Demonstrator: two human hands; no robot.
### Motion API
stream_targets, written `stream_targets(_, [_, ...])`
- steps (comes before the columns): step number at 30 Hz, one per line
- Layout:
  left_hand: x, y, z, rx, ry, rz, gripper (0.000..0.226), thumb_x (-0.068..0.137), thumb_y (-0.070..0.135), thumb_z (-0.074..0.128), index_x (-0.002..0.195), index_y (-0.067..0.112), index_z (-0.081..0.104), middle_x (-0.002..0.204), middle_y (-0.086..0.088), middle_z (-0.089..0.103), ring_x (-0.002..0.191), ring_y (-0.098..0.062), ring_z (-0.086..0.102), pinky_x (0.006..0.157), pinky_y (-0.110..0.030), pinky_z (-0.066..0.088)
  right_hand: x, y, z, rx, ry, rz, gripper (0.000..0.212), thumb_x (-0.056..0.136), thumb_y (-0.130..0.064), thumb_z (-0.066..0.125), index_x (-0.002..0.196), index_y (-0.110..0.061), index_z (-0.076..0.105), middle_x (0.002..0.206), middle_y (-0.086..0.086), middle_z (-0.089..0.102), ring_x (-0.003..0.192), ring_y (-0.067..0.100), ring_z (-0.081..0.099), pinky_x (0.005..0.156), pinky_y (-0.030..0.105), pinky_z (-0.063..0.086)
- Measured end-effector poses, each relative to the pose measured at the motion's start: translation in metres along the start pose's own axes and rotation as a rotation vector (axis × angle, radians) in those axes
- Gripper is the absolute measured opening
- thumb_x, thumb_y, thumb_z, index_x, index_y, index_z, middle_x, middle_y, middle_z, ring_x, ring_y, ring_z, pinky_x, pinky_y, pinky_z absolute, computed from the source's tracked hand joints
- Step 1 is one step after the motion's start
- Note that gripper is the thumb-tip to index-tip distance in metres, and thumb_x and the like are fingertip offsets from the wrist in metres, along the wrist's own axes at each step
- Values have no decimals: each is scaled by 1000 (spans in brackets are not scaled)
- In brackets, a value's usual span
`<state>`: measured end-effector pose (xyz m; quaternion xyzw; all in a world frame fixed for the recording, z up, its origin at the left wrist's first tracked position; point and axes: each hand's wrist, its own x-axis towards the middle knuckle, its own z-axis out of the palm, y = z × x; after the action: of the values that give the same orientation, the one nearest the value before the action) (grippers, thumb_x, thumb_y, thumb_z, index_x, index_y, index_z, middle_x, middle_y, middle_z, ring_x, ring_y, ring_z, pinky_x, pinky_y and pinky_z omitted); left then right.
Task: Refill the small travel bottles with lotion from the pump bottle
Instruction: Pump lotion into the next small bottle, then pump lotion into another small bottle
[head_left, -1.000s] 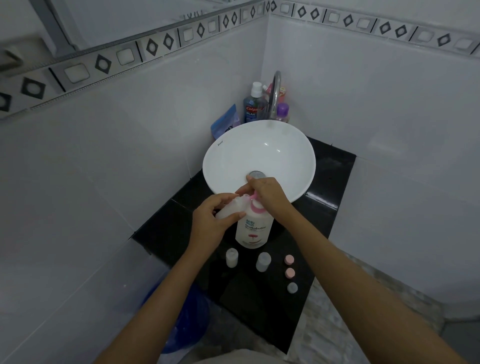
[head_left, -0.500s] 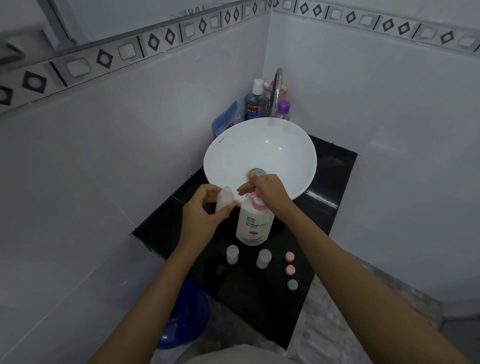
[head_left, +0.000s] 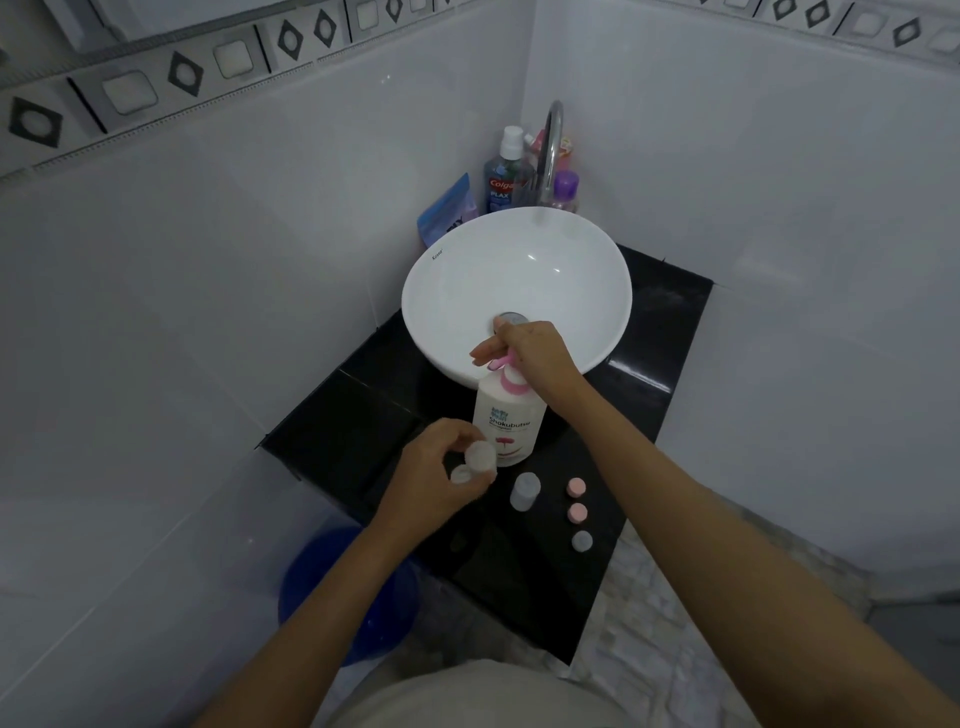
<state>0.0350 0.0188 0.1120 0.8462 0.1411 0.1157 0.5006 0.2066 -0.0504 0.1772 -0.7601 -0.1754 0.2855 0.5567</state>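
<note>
A round white ceramic basin (head_left: 519, 280) fills the middle of the frame, sitting on a glossy black stone surface (head_left: 654, 353) wedged into a white-tiled corner. Behind the basin, toward the upper centre, stand a curved chrome tap (head_left: 551, 150), a blue mouthwash bottle with a white cap (head_left: 503, 176), a blue pouch (head_left: 447, 213) and a small purple-capped bottle (head_left: 565, 189). Just below the basin's near rim stands the white pump bottle with a pink collar and pink pump head (head_left: 509, 421), upright on the surface. The right hand (head_left: 535, 358) rests on top of its pump, fingers extended forward rather than wrapped around it. Lower and to the left, the left hand (head_left: 441, 473) has its grip closed around a small translucent white travel bottle (head_left: 479, 456), tilted beside the pump bottle's base; a second small round white piece (head_left: 461, 475) sits at the fingertips just beneath it. To the right, another small translucent travel bottle (head_left: 524, 491) stands on the surface, and further right lie two pink round caps (head_left: 576, 500) and one grey round cap (head_left: 582, 541) in a line.
</note>
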Motion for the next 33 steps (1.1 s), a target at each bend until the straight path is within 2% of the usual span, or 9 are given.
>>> stream_targets(2, [3, -5, 8, 102, -31, 18, 32, 72, 25, 79, 99, 23, 62, 99, 14, 62, 97, 2, 57, 80, -8, 44, 0, 0, 0, 11, -3, 1, 45, 99, -22, 39, 86, 5, 72, 67, 1, 69, 51, -1, 59, 56, 1, 42])
stream_targets(6, [11, -17, 21, 358, -32, 75, 33, 70, 38, 75, 99, 28, 62, 98, 15, 63, 98, -4, 52, 92, -24, 35, 2, 3, 0, 36, -11, -13, 45, 99, -21, 39, 84, 7, 72, 58, -1, 70, 50, -2, 59, 58, 3, 44])
stream_targets(8, [13, -20, 25, 426, -54, 84, 29, 72, 37, 72, 97, 28, 61, 96, 15, 63, 98, -5, 50, 92, -25, 32, 2, 3, 1, 47, -13, -15, 46, 98, -22, 40, 79, 3, 73, 62, 7, 71, 54, 2, 61, 63, 7, 47])
stream_targets(12, [17, -29, 33, 507, -105, 64, 27, 74, 36, 70, 98, 28, 61, 95, 15, 61, 99, -8, 48, 89, -25, 28, 4, 3, 1, 43, -11, 13, 46, 98, -22, 40, 77, 2, 73, 54, -5, 69, 50, 0, 60, 58, 5, 44])
stream_targets(16, [19, -41, 40, 622, -164, 48, 33, 77, 41, 67, 107, 29, 60, 106, 13, 62, 105, -12, 47, 87, -25, 23, 4, 3, 1, 30, 1, 0, 46, 99, -21, 39, 84, 7, 72, 72, 12, 70, 50, -1, 60, 59, 6, 45])
stream_targets(18, [21, -43, 42, 647, -188, 31, 37, 78, 41, 67, 112, 29, 60, 113, 11, 62, 108, -13, 46, 88, -27, 23, 3, 4, 1, 28, 6, -12, 45, 98, -21, 39, 84, 7, 72, 72, 12, 70, 51, -1, 60, 59, 5, 45])
stream_targets(20, [22, -45, 44, 662, -200, 19, 38, 78, 41, 66, 114, 28, 59, 115, 10, 62, 108, -14, 46, 90, -28, 24, 3, 5, 1, 28, 5, -19, 45, 98, -21, 40, 83, 7, 72, 62, 2, 70, 51, 0, 61, 59, 5, 46])
stream_targets(23, [24, -44, 46, 688, -208, 17, 39, 79, 40, 66, 115, 27, 59, 117, 10, 62, 110, -14, 46, 93, -29, 25, 5, 5, 1, 34, -2, -11, 45, 98, -20, 40, 80, 5, 73, 52, -6, 68, 52, 1, 62, 64, 12, 48])
stream_targets(33, [24, -42, 49, 721, -156, 111, 59, 70, 52, 72, 120, 23, 59, 125, 7, 60, 116, -16, 48, 99, -31, 26, 7, 6, 2, 58, 5, 1, 44, 98, -20, 41, 84, 9, 71, 73, 16, 72, 57, 7, 62, 63, 9, 49])
